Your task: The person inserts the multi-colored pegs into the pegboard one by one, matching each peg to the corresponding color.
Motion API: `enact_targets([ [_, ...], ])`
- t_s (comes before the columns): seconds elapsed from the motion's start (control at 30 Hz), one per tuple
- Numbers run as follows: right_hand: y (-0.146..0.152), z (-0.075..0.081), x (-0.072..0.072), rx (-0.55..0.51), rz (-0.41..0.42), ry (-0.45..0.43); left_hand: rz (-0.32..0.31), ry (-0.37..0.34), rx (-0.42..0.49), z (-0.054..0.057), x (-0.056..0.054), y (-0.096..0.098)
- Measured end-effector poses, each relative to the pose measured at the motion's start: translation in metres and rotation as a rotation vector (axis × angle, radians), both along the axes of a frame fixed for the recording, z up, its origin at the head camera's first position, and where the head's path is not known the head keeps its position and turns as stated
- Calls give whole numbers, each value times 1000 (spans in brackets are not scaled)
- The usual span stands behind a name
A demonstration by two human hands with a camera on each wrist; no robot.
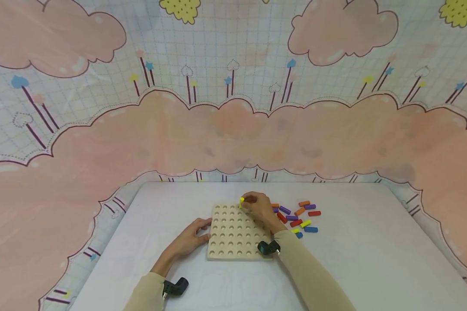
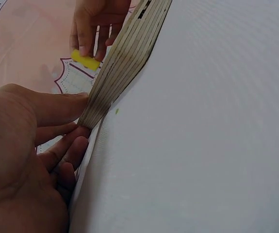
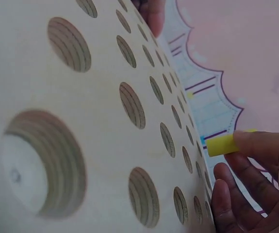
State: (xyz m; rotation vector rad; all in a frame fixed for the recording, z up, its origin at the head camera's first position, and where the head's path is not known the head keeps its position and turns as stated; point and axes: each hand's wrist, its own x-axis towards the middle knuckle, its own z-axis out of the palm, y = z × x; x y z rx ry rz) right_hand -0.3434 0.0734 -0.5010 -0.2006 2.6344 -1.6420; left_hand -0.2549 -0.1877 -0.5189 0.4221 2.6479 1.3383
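A square wooden pegboard point(image 1: 225, 255) with rows of round holes lies on the white table. My right hand point(image 1: 259, 207) pinches a yellow peg point(image 1: 241, 202) between thumb and fingers, over the back row of holes. In the right wrist view this yellow peg point(image 3: 221, 144) points its free end at the board; whether it touches a hole I cannot tell. At the board's left side, my left hand point(image 1: 192, 235) rests its thumb and fingertips against the edge. The left wrist view shows the thumb point(image 2: 61, 108) against the layered wooden side point(image 2: 129, 51).
Loose pegs lie scattered right of the board, among them a blue peg point(image 1: 311, 230), a red peg point(image 1: 314, 213), an orange peg point(image 1: 304, 203) and a purple peg point(image 1: 292, 218). My right forearm point(image 1: 303, 268) hides part of the board's right side. A printed cloth point(image 1: 257, 142) hangs behind the table.
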Motion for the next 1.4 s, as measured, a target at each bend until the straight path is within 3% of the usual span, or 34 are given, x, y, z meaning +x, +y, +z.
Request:
enact_targets([
  [0.4, -4, -1, -3, 36, 10, -42, -4, 29, -11, 0, 0, -1],
  [0.53, -6, -1, -4, 37, 21, -9, 4, 36, -17, 0, 0, -2],
  [0.73, -6, -1, -4, 45, 14, 38, 20, -4, -3, 0, 0, 0],
  [1.0, -6, -1, -5, 61, 15, -41, 31, -11, -16, -2, -2, 0],
  [1.23, -5, -2, -4, 69, 24, -2, 36, -13, -21, -2, -2, 0],
  [1.4, -2, 7, 0, 47, 2, -12, 50, -19, -17, -2, -2, 2],
])
